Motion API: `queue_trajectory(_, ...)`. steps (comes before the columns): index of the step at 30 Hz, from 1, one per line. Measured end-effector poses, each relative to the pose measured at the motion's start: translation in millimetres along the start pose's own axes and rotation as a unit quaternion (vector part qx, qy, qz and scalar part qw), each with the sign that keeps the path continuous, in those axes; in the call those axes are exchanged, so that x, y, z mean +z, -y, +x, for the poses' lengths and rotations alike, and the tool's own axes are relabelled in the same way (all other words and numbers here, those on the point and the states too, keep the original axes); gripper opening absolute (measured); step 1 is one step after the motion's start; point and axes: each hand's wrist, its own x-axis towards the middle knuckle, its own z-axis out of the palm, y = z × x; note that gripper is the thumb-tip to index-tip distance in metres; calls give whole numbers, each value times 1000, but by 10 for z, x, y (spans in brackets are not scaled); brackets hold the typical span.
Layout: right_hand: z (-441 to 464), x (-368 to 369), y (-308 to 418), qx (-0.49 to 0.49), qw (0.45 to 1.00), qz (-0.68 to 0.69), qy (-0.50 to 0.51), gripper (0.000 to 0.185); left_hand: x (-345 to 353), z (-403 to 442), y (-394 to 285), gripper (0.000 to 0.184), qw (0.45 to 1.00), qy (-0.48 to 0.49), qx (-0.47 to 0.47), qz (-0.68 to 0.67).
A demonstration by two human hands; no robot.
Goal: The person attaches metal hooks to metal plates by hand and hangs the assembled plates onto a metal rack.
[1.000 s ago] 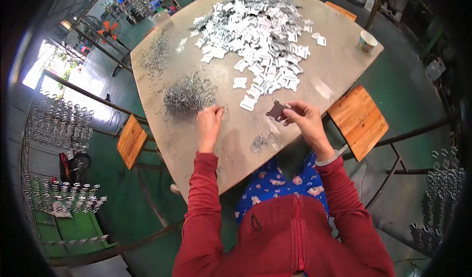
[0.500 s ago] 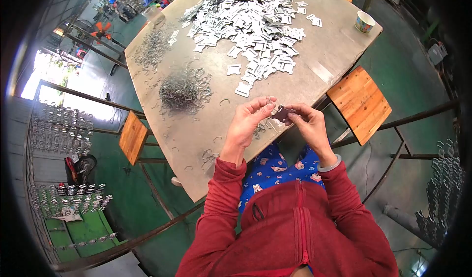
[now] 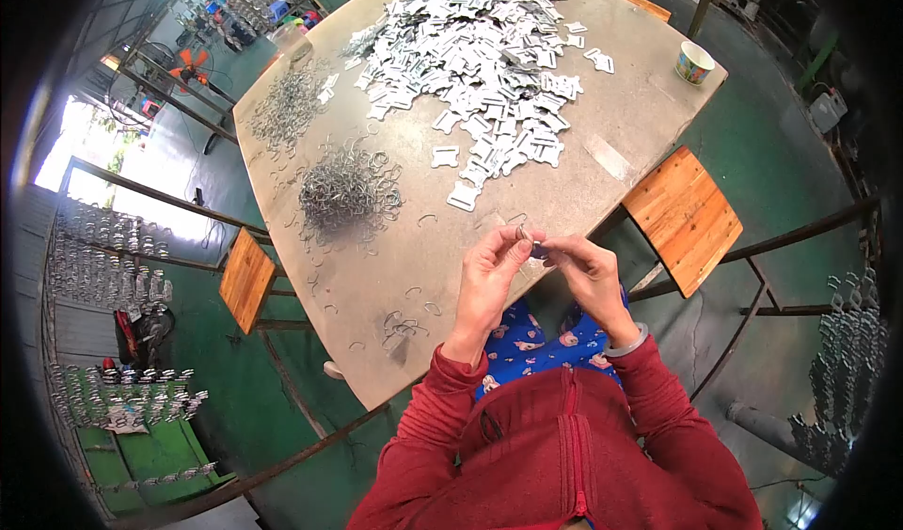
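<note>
At the near table edge, my left hand point(image 3: 487, 271) pinches a small curved wire hook point(image 3: 523, 233) between thumb and fingertips. My right hand point(image 3: 594, 271) is closed on a small flat metal plate point(image 3: 540, 251), mostly covered by the fingers. Hook and plate meet between the two hands; whether they are linked is too small to tell. Beyond my left hand lies a tangled heap of wire hooks point(image 3: 343, 191). Flat metal plates with slots point(image 3: 480, 79) form a large pile farther up the table.
The table point(image 3: 423, 276) also bears a paper cup point(image 3: 694, 63) at its right corner and scattered hooks point(image 3: 287, 107) at the left. Wooden stools stand at the right point(image 3: 684, 220) and left point(image 3: 247, 281). Racks of hanging metal parts point(image 3: 842, 370) flank the sides.
My hands have drawn closer together. The plate has turned so that less of its dark face shows, and the hook has come down against it. The view has shifted slightly.
</note>
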Motion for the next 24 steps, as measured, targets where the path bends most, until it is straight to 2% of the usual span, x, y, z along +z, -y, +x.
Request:
queue_trajectory(2,-29,17,-68,26,999,43,-6,22,-22,-14,23,15,999,2,-16,-28)
queue_trajectory(5,-28,-4,-26,-24,999,-18,17,22,-40,-23,59,12,999,-8,4,-36)
queue_trajectory(8,88,-149,68,-41,993,-35,107,18,17,-119,-28,11,995,-39,50,76)
queue_trajectory(11,419,-255,-7,121,990,41,68,20,5,-217,-128,11,981,-77,75,160)
queue_trajectory(12,599,-231,-94,179,979,72,62,25,-20,-265,-131,11,984,-80,78,137)
queue_trajectory(13,819,-216,-237,51,994,71,64,26,-23,-305,-138,12,978,-91,75,171)
queue_trajectory(14,1104,-209,-591,-52,971,-221,79,27,-29,-321,-95,9,977,-84,100,169)
queue_trajectory(15,1308,-120,-790,-122,975,-184,37,21,-14,-349,-128,10,979,-86,59,177)
queue_trajectory(16,1597,58,-1319,-301,920,-238,-86,11,-41,-380,-59,9,982,-78,68,161)
queue_trajectory(17,1795,80,-1321,-115,880,-454,76,9,-74,-332,5,9,982,-87,78,151)
queue_trajectory(18,1792,145,-1378,-186,843,-504,22,7,-90,-299,43,8,986,-53,90,129)
queue_trajectory(19,1863,171,-1479,-212,799,-563,13,6,-129,-317,81,8,988,-34,99,111)
queue_trajectory(20,2010,170,-1588,-271,752,-598,58,6,-165,-344,109,8,990,-22,106,89)
queue_trajectory(21,2111,160,-1685,-228,772,-589,69,5,-108,-308,124,8,988,-22,110,105)
queue_trajectory(24,2201,126,-1607,-222,760,-596,136,4,-52,-304,109,8,986,-26,110,121)
